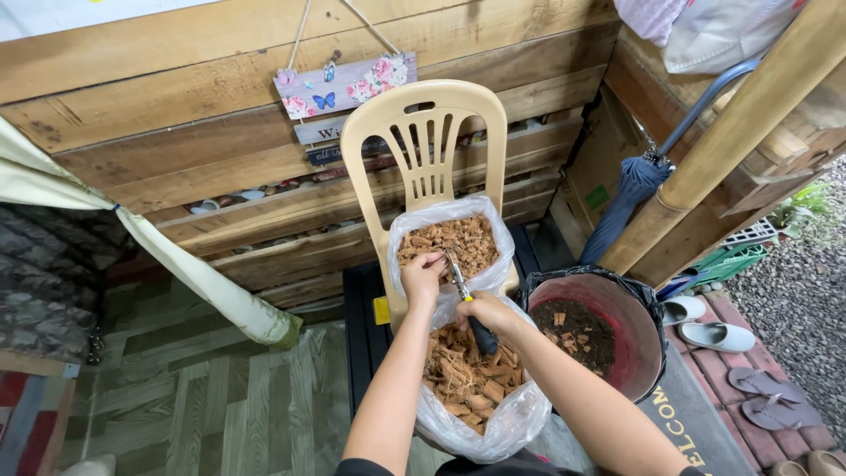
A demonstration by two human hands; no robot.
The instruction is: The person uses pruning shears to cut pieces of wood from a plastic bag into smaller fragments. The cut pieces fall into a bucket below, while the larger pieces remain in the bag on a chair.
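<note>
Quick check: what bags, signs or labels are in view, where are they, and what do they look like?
Upper bag: clear plastic, on chair seat, brown chips inside.
Lower bag: clear plastic, nearest camera, chips and fibre.
Hanging sign: pale plank, painted flowers and butterflies, on wooden wall.
Doormat: dark, lettered, bottom right.
Green label: on board beside umbrella.

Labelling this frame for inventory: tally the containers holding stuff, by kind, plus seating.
Clear plastic bags of brown husk chips: 2, one on the chair seat, one nearer the person
Red tub of dark soil, black liner: 1
Beige plastic chair: 1
Total: 4
</note>
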